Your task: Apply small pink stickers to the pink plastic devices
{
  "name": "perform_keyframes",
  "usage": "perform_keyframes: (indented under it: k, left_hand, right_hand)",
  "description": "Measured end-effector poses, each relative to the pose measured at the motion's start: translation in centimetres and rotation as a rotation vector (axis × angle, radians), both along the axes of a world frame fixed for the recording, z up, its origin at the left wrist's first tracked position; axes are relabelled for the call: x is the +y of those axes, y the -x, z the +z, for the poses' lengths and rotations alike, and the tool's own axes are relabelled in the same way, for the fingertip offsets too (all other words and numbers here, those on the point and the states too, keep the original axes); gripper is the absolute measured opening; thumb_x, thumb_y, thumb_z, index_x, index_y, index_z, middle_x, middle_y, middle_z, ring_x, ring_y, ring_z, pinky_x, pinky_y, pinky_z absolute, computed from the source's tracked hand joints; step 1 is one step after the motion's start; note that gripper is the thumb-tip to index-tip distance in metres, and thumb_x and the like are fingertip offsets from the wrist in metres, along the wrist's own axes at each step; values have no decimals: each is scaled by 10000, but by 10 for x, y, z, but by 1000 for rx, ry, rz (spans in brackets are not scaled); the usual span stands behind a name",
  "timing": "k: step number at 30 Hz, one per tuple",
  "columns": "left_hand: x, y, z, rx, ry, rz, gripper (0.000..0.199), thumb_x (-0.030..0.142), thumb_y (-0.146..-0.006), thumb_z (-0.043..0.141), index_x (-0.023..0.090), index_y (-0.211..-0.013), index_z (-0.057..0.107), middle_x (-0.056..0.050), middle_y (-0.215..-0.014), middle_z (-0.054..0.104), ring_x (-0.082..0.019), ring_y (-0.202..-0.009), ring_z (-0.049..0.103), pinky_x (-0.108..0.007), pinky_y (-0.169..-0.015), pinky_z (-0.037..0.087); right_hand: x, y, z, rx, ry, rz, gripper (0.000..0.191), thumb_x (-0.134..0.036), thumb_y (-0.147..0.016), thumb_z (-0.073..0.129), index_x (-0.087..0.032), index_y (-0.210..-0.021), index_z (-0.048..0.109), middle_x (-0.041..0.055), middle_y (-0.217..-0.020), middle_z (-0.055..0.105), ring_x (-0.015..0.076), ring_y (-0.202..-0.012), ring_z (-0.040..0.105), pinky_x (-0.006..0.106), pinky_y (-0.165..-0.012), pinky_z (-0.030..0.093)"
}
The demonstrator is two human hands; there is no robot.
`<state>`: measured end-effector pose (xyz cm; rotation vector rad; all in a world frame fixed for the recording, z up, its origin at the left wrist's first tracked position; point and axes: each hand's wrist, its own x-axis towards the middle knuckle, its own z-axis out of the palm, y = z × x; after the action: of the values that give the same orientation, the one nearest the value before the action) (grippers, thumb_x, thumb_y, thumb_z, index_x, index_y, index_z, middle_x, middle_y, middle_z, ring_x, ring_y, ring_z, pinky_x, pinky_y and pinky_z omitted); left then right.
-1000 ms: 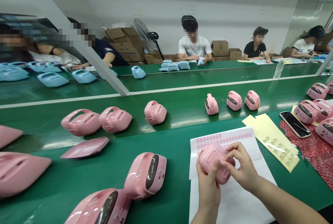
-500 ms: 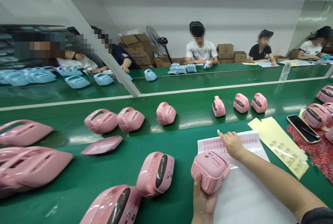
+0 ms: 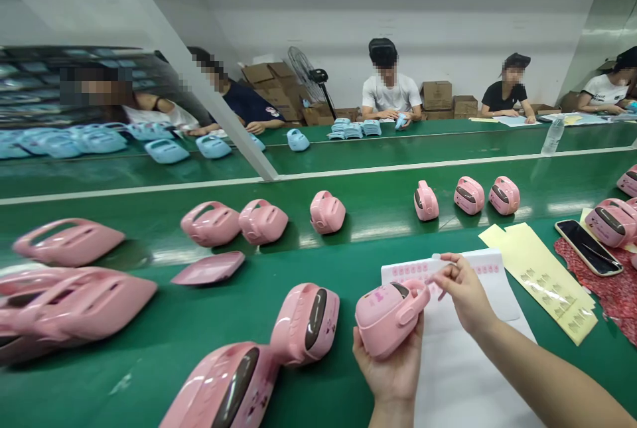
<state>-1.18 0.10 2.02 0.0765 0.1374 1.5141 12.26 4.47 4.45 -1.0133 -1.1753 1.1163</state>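
My left hand point(image 3: 391, 368) supports a pink plastic case with a carry handle point(image 3: 385, 322) from below, tilted so its printed top and dark window show. Close to the handle, my right hand point(image 3: 465, 288) has its fingers curled together at the tips. Whatever those fingertips hold is too small to make out. Beneath both hands lies a white sheet point(image 3: 448, 375) with rows of small pink stickers point(image 3: 485, 269) along its far edge. To the left, two more pink cases point(image 3: 293, 325) with dark windows stand on the green table.
Pink cases point(image 3: 263, 222) line the green belt ahead, with larger ones point(image 3: 99, 302) at left. Yellow sticker sheets point(image 3: 542, 282), a phone point(image 3: 588, 247) and red wrap point(image 3: 610, 285) lie right. A slanted post point(image 3: 199, 76) rises left; co-workers point(image 3: 391, 93) sit across.
The case has turned in my left hand, so its handle and window now show. My right hand has shifted from the sticker rows towards the handle. The view has swung slightly left.
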Motion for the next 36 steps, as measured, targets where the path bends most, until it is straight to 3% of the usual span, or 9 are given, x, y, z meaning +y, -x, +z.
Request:
perform_keyframes:
  k: [2,4,14,17,21,24,30,33,36]
  left_hand:
    - [0,-5,5,-30,-24,7,501,377,-727,545,189,-1191,561,-140,-1161,650,-318,-1114,559,-430,-920,437]
    - [0,-10,9,-48,-20,23,541,355,-725,537,178,-1235,517,-148,-1186,633,-317,-1096,570,-427,-917,440]
    - [-5,-22,22,-70,82,17,431,399,-697,546,173,-1053,634,-112,-1036,694,-267,-987,630,-350,-858,487]
    - [-5,-22,22,-58,47,34,450,376,-703,540,192,-1107,612,-108,-1044,691,-265,-971,635,-358,-850,490]
    - [-6,-24,24,-32,63,45,545,364,-701,541,192,-1218,530,-117,-1095,668,-268,-941,638,-407,-894,459]
    - [-7,-24,25,-34,88,41,590,358,-699,539,190,-1262,484,-122,-1080,671,-270,-896,650,-441,-903,447]
    - [-6,-19,26,-71,40,-18,721,319,-696,536,124,-1361,337,-178,-1181,617,-267,-968,631,-341,-843,487]
    - [-6,-17,27,-89,-3,-45,669,328,-721,512,177,-1355,361,-146,-1237,590,-277,-1028,604,-378,-894,455]
    - [-7,-18,28,-98,-11,-48,570,329,-720,513,164,-1265,480,-135,-1132,651,-270,-1022,608,-381,-918,439]
  right_hand:
    - [-21,7,14,242,155,91,385,-313,-690,711,-206,-981,484,-47,-638,602,141,-624,590,211,-474,441]
    - [-35,13,22,317,212,122,416,-282,-651,748,-209,-966,486,-63,-612,606,133,-614,594,205,-483,436]
    - [-40,29,34,340,209,21,392,-234,-614,736,-214,-890,459,-76,-527,635,175,-708,662,314,-775,458]
    - [-42,30,30,291,172,-3,349,-234,-658,697,-214,-900,445,-60,-560,646,173,-694,657,318,-757,467]
    - [-44,33,20,88,32,-109,258,-207,-717,632,-219,-886,437,-35,-601,653,163,-626,631,275,-602,465]
    - [-45,33,17,-100,-184,-199,192,-167,-769,572,-225,-897,442,-15,-655,678,155,-611,616,250,-524,441]
    - [-54,19,22,-622,-685,-304,322,-112,-858,469,-200,-1165,434,42,-830,703,164,-589,540,315,-580,439]
    - [-61,11,28,-801,-745,-257,401,-112,-881,424,-153,-1278,384,75,-829,693,168,-566,531,326,-563,413]
    - [-65,6,34,-867,-744,-235,453,-100,-890,381,-129,-1339,332,63,-741,671,168,-540,525,313,-536,384]
